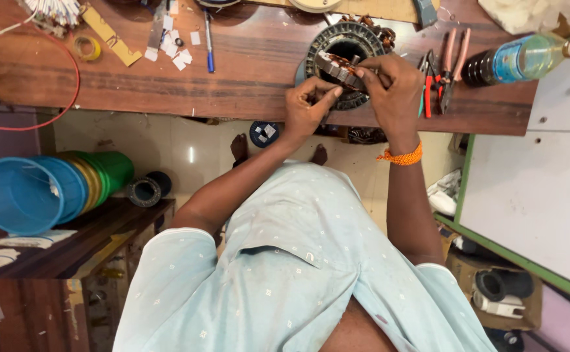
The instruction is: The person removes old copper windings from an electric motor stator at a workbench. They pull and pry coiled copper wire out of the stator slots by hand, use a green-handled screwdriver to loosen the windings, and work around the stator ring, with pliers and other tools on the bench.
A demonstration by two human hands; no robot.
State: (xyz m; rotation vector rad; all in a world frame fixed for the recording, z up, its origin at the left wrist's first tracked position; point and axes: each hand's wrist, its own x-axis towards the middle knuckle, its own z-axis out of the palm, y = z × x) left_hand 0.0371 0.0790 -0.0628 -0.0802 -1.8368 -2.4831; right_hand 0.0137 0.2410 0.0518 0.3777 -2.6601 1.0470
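Wooden bench [246,78] across the top of the view, tiled floor below its near edge. On the bench's near edge, a round stator [343,49] with a dark slotted ring and copper windings, partly overhanging. Both hands on its near side. Left hand [306,107] curled, thumb and forefinger pinched together against the lower rim of the stator; whether anything small sits between the fingertips, cannot tell. Right hand [394,88] bent over the ring from the right, fingers closed on the copper coil [340,65] at the slots, thumb pressed beside them. Orange wristband [401,157] on the right wrist.

Just right of the stator, pliers [453,62] with pink grips and a red-handled tool [427,98], lying flat. Farther right, a plastic bottle [526,58] on its side, white cap toward the right. Left of the stator, well apart, a blue pen [209,39], white paper scraps [175,49], a yellow strip [110,36] and a tape roll [88,47]. Red wire [71,85] looping off the bench's left end. Lower left, stacked buckets [37,192], blue outermost, lying on a dark shelf. Light blue shirt [298,274] filling the lower middle.
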